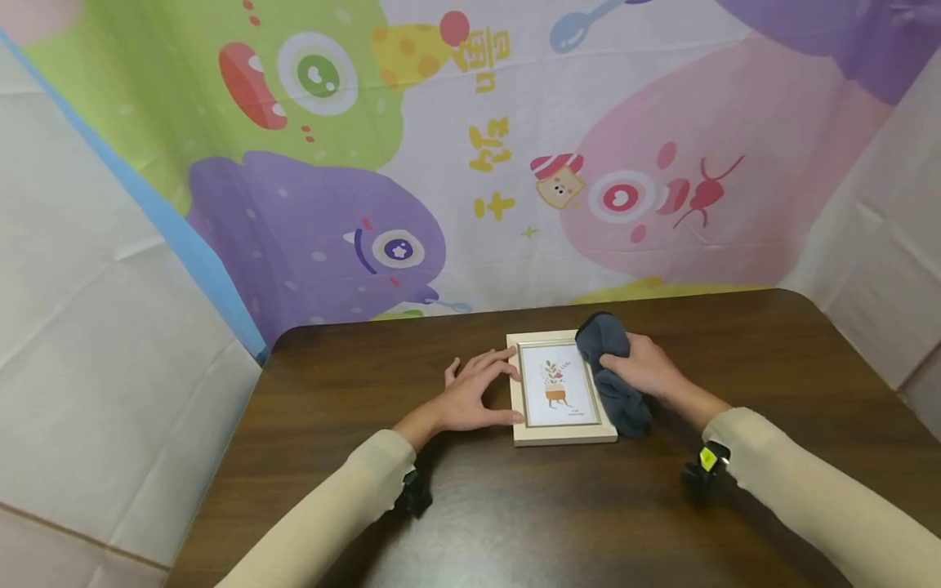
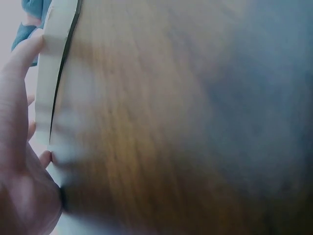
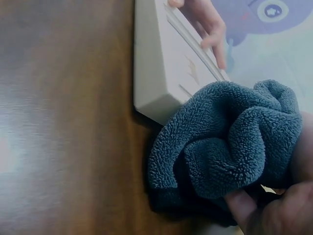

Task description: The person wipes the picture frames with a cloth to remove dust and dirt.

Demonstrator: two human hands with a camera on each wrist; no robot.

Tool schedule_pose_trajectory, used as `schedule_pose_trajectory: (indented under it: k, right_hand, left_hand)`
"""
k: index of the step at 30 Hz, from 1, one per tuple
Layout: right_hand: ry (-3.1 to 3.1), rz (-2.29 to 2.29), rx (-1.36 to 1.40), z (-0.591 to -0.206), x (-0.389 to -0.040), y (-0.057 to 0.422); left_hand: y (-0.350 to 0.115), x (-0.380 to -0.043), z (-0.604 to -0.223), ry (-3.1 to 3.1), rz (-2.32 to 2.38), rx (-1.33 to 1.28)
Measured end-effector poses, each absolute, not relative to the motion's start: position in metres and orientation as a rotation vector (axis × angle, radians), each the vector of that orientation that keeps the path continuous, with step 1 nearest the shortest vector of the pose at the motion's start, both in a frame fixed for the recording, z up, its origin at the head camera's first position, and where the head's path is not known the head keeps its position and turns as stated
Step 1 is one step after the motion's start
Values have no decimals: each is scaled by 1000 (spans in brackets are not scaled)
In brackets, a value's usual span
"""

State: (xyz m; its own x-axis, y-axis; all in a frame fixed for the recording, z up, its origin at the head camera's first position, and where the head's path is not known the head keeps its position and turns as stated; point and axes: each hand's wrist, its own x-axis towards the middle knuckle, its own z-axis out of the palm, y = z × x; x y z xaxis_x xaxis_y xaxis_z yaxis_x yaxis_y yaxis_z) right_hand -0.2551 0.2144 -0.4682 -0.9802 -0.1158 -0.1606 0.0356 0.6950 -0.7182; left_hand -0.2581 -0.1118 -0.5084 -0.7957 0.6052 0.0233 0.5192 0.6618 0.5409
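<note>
A picture frame (image 1: 566, 438) with a cream border lies flat on the table, showing a print of a plant in an orange pot. Along its left border, the thumb and fingertips of my left hand (image 1: 470, 398) rest spread apart; in the left wrist view, the thumb (image 2: 29, 51) touches the frame's side (image 2: 51, 68). My right hand (image 1: 647, 369) grips a bunched dark grey-blue towel (image 1: 621, 400), which lies over the frame's right border. The right wrist view shows the towel (image 3: 230, 142) folded in front of the frame's corner, with some of my right fingers hidden by it.
The dark brown wooden table (image 1: 500, 523) has rounded far corners. Behind it hangs a cloth (image 1: 507, 269) printed with cartoon monsters. Pale panels (image 1: 95, 343) stand at both sides. Dark devices (image 1: 415, 494) are strapped at both wrists.
</note>
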Motion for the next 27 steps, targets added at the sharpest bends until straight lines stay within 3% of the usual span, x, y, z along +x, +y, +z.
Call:
schedule_pose_trajectory:
  k: [11,27]
  right_hand:
    - [2739,-1160,-5,-472,-289,210]
    - [2739,-1115,-68,-445,-292,215]
  left_hand:
    - [-113,-257,-509,2710,801,900]
    - [-112,-256,-505,2718,797,913]
